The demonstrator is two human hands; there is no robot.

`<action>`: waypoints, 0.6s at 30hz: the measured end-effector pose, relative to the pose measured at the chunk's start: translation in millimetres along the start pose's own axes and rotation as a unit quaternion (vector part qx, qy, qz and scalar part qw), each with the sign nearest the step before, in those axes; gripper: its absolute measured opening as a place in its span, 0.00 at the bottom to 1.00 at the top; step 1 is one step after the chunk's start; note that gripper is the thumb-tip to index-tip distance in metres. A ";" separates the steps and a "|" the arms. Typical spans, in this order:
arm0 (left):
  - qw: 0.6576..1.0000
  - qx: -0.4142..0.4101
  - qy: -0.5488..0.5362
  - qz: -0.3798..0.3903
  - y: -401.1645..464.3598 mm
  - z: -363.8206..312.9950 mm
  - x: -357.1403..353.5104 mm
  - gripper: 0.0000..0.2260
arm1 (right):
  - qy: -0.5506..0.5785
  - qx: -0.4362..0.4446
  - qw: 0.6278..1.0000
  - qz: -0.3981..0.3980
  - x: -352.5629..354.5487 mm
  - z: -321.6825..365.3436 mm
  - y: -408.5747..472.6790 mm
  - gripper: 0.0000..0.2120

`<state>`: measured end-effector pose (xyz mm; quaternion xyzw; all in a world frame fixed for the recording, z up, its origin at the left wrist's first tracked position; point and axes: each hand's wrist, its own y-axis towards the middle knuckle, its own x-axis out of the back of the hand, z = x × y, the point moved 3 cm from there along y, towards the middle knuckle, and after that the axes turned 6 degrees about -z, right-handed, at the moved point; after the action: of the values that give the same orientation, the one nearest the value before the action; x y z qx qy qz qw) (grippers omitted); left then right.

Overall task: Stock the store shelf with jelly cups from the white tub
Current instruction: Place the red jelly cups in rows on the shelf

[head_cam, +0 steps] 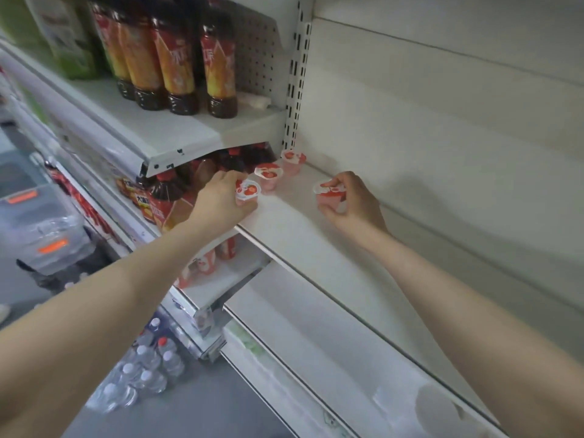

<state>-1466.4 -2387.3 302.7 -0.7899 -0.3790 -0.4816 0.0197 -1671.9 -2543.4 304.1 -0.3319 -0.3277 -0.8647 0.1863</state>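
Observation:
Two pink jelly cups with strawberry lids stand in a row at the left end of the white shelf (294,222): one (293,161) at the back by the upright, one (269,177) in front of it. My left hand (218,200) is shut on a third jelly cup (248,192) at the shelf's front left corner, in line with that row. My right hand (350,202) grips another jelly cup (328,196) on the shelf further right, apart from the row. The white tub is out of view.
Dark tea bottles (177,64) fill the shelf above left, and more bottles (164,197) stand on the neighbouring shelf under it. Water bottle packs (148,371) lie on the floor below. A slotted upright (295,90) borders the shelf's back left.

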 end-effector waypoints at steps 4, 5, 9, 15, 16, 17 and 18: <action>1.000 0.016 0.000 -0.006 12.3 0.0 -5.3 0.22 | -0.008 0.018 1.000 0.007 -16.7 -8.4 17.2 0.18; 1.000 0.013 -0.001 -0.008 13.5 0.0 -6.0 0.22 | -0.014 0.022 1.000 0.007 -20.9 -9.5 21.1 0.18; 1.000 -0.011 0.001 -0.015 16.4 2.4 -9.0 0.21 | -0.028 0.032 0.999 0.005 -34.8 -12.5 36.3 0.18; 0.999 -0.035 0.018 -0.022 18.8 4.6 -11.2 0.21 | -0.025 0.029 0.999 -0.001 -46.8 -16.7 51.9 0.18; 0.999 -0.040 0.020 -0.023 18.7 4.7 -11.5 0.21 | -0.022 0.027 0.999 -0.002 -47.4 -17.1 53.4 0.17; 0.999 -0.043 0.022 -0.024 18.6 4.7 -11.7 0.21 | -0.019 0.025 0.999 -0.003 -48.0 -17.6 54.8 0.17; 0.998 -0.045 0.025 -0.022 18.5 4.7 -11.6 0.22 | -0.017 0.025 1.000 -0.002 -48.7 -17.7 55.7 0.17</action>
<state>-1454.3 -2405.3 297.4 -0.7692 -0.3738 -0.5180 -0.0172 -1615.2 -2590.4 284.9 -0.3416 -0.3533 -0.8505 0.1875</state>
